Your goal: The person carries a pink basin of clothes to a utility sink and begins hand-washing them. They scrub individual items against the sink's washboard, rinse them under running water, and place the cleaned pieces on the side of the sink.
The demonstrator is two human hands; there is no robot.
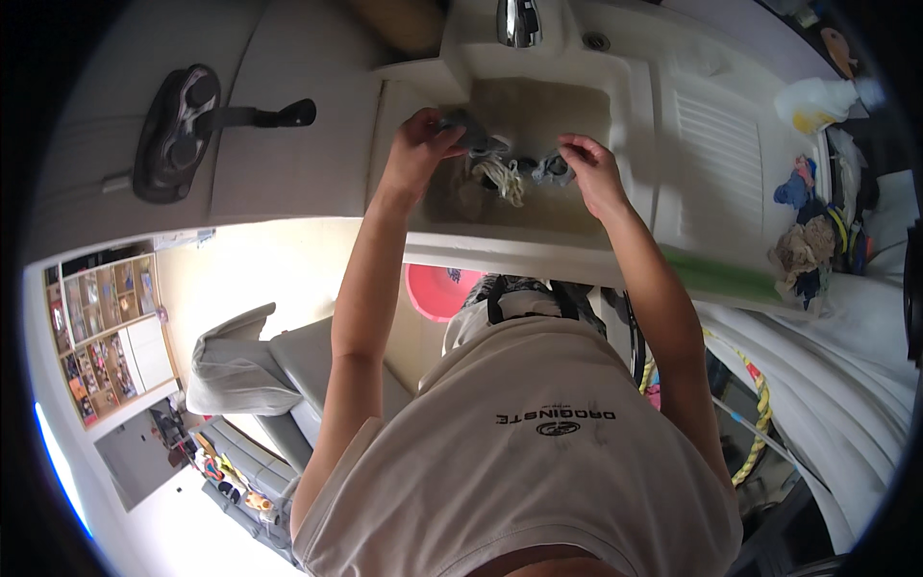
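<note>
My left hand (pixel 424 148) pinches a dark grey wet cloth (pixel 467 133) over the left side of a basin (pixel 631 94) that holds murky water. On the right, my right hand (pixel 595 173) grips a lighter grey cloth (pixel 551 167) at the water's surface. A bundle of pale, string-like fabric (pixel 502 179) hangs or floats between my hands; whether it is joined to either cloth I cannot tell. Small dark pieces beside it are too blurred to name.
A chrome faucet (pixel 519 25) stands at the basin's far edge. To the right is a ribbed washboard (pixel 717 162), with crumpled cloths (pixel 802 245) and a plastic bottle (pixel 815 104) beyond. A black handle (pixel 263 117) juts out at left. Below the counter sits a pink tub (pixel 433 292).
</note>
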